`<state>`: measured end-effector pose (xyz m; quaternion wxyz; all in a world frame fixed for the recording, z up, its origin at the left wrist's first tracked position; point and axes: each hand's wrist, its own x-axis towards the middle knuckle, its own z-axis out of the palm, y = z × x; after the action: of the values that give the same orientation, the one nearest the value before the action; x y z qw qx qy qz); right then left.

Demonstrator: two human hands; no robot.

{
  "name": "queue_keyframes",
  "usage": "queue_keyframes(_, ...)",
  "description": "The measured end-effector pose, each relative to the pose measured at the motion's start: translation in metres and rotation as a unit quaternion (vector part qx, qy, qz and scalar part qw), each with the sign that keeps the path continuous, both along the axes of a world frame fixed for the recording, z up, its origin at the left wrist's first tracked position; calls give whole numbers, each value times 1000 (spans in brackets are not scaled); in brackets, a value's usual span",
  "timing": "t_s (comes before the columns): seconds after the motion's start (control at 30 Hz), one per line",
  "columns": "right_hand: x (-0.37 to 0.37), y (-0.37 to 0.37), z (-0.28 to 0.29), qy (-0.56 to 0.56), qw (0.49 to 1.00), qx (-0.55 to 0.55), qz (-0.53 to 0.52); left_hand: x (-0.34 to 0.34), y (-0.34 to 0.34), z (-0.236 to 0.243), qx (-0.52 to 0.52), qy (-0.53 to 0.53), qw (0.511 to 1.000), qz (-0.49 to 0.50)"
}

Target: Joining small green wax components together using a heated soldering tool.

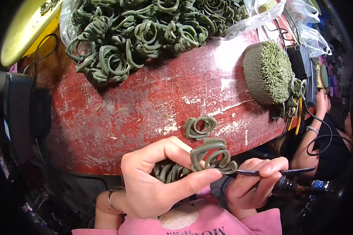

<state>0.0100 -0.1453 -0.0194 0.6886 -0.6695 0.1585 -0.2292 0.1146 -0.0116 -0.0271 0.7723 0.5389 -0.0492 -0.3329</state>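
Observation:
My left hand [157,180] is closed around several dark green, wax-like rings. One looped ring [211,156] is pinched between its thumb and forefinger, and more coils [169,170] show in the palm. My right hand [257,182] grips a thin, dark, flat-bladed tool [300,171], whose left tip meets the edge of the pinched ring. Beneath the right fingers sits a dark, pen-like tool [302,190]; whether the hand holds it too, I cannot tell. A single green ring [200,127] lies on the table just beyond my left hand.
On the worn red table [145,102], a big heap of green rings [145,31] rests on clear plastic [259,17]. At right stand a rough green block [268,72] and cables. A black device [21,113] and yellow tray [27,27] are left. Another person's arm [313,129] shows far right.

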Motion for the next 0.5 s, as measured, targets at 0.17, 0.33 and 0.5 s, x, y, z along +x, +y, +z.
queue_keyframes(0.17,4,0,18,52,996,70,3,-1,-5,5,-17,24,1000,12)
queue_keyframes(0.33,3,-7,-3,16,999,0,52,-3,-2,-1,-14,41,999,13)
queue_keyframes(0.5,13,4,-4,-1,999,-32,-11,-3,-2,-6,-12,-21,1000,6)
